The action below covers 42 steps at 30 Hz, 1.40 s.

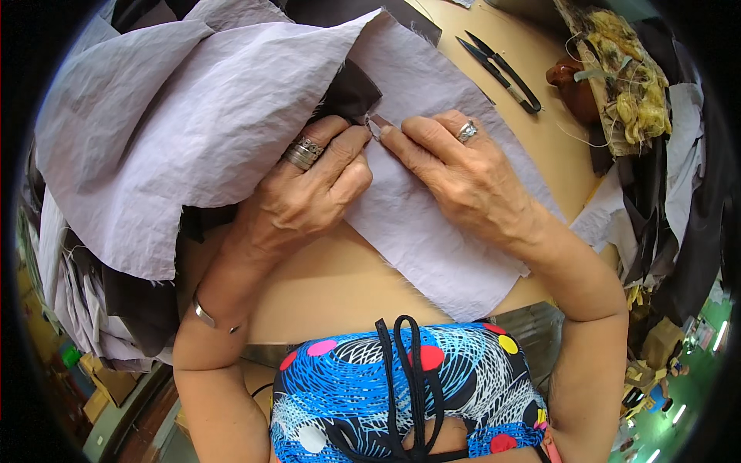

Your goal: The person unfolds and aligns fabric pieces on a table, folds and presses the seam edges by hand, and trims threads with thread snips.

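Both hands meet over pale lilac fabric (422,249) that has frayed cut edges and lies partly on the tabletop. My left hand (315,179), with rings on a finger, pinches the cloth where a dark lining corner (352,89) shows under a fold. Close beside it, the thumb and fingertips of my right hand (463,162) pinch a small bit of thread or fabric edge; its exact form is too small to tell. A large folded lilac panel (202,116) drapes past my left wrist. Black thread snips (502,72) lie apart from the hands, at the upper right.
The tan tabletop (324,289) shows in front of my body. At right stands a board with yellow fibrous material (628,81), next to a brown rounded object (576,87). Dark and lilac cloth pieces (654,208) hang there. More stacked fabric (87,307) hangs at left.
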Available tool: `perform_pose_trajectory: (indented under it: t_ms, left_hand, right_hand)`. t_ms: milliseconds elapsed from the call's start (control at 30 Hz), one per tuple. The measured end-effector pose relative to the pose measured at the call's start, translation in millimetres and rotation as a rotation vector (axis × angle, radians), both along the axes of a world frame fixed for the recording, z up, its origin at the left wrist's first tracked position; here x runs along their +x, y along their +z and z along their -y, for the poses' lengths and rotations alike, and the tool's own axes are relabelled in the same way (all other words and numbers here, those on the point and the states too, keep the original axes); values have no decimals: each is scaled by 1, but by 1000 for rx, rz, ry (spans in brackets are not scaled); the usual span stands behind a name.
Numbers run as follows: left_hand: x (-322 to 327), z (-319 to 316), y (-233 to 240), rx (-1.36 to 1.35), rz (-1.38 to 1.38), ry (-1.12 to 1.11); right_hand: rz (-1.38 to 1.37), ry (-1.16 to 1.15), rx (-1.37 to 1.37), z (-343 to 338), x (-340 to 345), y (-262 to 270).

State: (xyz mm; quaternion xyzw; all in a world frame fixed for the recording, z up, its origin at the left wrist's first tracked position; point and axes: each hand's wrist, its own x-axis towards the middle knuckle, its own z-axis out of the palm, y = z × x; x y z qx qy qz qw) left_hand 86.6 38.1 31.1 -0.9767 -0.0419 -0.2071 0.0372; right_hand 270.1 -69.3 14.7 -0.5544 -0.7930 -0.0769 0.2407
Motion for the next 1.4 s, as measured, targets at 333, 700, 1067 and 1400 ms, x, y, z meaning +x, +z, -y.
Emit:
perform_pose_trajectory:
  t_ms: [333,700,1067,1400]
  left_hand:
    - [0,-8,7,76,43,80]
    - [-15,-16,52,-508,-432,70]
    - [-11,-27,16,-40,-196,-2]
    - [-17,-22,36,-124,-388,82]
  right_hand:
    - [-84,38,0,-3,2,-4]
    - [-241,48,-54,-5,4,-4]
    - [-232,50,-78,-5,2,0]
    - [-253,43,-72,-6,2,-3]
